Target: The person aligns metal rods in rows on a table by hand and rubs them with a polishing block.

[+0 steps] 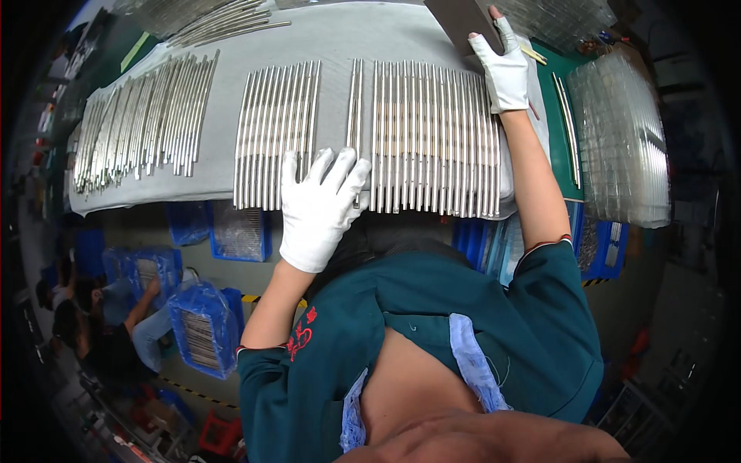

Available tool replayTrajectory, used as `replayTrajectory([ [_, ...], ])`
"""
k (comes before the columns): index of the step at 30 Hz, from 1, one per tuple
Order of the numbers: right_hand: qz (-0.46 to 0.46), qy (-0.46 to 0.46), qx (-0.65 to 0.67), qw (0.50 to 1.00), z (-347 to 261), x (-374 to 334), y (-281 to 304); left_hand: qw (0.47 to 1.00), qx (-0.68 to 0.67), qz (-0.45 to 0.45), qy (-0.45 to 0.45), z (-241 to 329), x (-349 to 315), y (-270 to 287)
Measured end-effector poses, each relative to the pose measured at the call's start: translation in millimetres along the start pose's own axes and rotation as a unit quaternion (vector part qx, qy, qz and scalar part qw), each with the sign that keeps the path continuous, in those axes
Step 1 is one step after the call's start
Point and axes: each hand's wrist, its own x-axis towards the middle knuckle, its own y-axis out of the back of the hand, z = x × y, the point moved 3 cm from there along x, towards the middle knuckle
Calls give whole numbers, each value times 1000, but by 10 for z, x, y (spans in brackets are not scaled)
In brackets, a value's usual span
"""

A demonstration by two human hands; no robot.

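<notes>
Slim metal rods lie side by side on a grey cloth-covered table, their lengths running away from me. My left hand, in a white glove, rests with fingers spread at the near ends of the middle-left row of rods and a narrow bunch of rods. To the right is a wider row of rods. Beyond its far right corner, my right hand, gloved with some fingertips bare, grips the edge of a flat dark brown block. Part of that block is outside the picture.
A looser row of rods covers the table's left side, with a pile of rods behind. Stacked clear plastic trays stand at right. Blue crates sit below on the left, near another person.
</notes>
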Motion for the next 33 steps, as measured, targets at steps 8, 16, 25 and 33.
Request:
replayTrajectory([
  [8, -28, -33, 325, 945, 247, -75, -321, 998, -46, -4, -45, -23, -17, 83],
  [16, -446, 95, 279, 845, -779, -333, -1, 996, -54, 41, -59, 42, 27, 169],
  [25, -465, 108, 277, 834, -660, -200, -26, 993, -78, 60, -58, 92, 90, 209],
  [33, -467, 73, 305, 827, -698, -206, -57, 995, -58, 73, -46, 70, 67, 206],
])
